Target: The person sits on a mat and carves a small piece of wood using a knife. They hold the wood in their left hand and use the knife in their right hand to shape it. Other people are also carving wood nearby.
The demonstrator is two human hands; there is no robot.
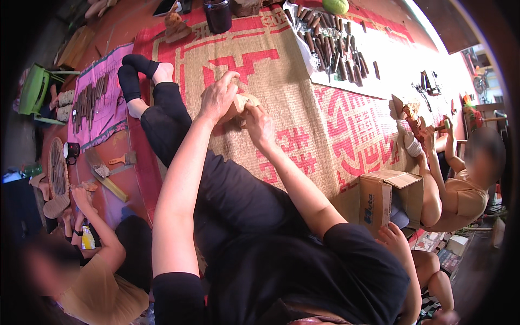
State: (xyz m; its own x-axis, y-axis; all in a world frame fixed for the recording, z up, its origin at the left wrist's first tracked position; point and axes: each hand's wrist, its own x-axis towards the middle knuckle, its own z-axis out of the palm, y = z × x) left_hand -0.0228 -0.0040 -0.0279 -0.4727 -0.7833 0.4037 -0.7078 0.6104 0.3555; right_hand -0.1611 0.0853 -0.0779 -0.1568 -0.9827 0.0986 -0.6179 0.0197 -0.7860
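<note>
Over the red-and-straw woven mat, a small pale tan piece that looks like carved wood is held between my two hands. My left hand grips it from the left and above, fingers bent over its far side. With fingers curled, my right hand pinches its right edge. The piece's exact shape is partly hidden by my fingers. I cannot make out any tool in either hand. My outstretched legs in dark trousers lie under and left of my forearms.
Many wood-handled carving tools lie on a white cloth at far right; more rest on a pink cloth at left. A dark jar and small carving stand ahead. People work at both sides. An open cardboard box sits right.
</note>
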